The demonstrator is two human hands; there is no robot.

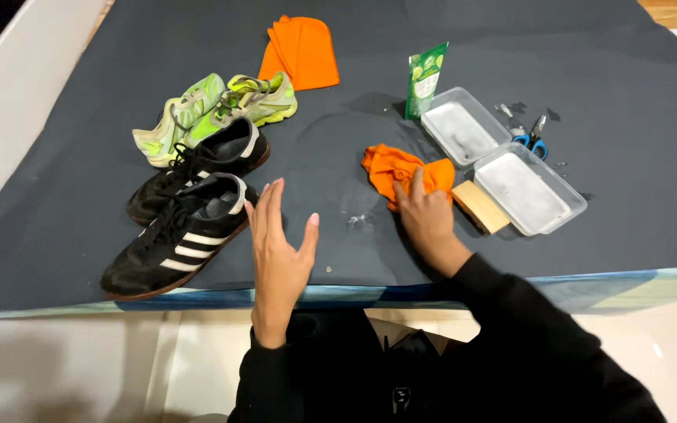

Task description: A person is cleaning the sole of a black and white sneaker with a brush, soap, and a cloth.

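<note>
A: Where do the person's hands sit?

B: The right hand [425,215] lies on a crumpled orange cloth [401,171] near the middle of the dark grey mat [64,188]. Its fingers press down on the cloth's near edge; whether they pinch the fabric or only rest on it cannot be told. The left hand [280,239] is held open, fingers straight and together, thumb spread, gripping nothing. It hovers just right of the near black shoe [178,239].

A: And around the cloth?

B: A small wooden block [480,206] lies just right of it, touching the near clear plastic tray [528,188]. A second clear tray [462,125] lies beyond that one, and a green pouch [425,78] stands at its far left corner. Blue-handled scissors [533,137] lie right of the trays.

A: The shoes?

B: Two black shoes with white stripes lie on the left, the other black shoe [201,164] farther away. Beyond them lies a pair of lime-green trainers [217,110]. A folded orange cloth [301,51] sits at the far side, well apart from the crumpled one.
</note>
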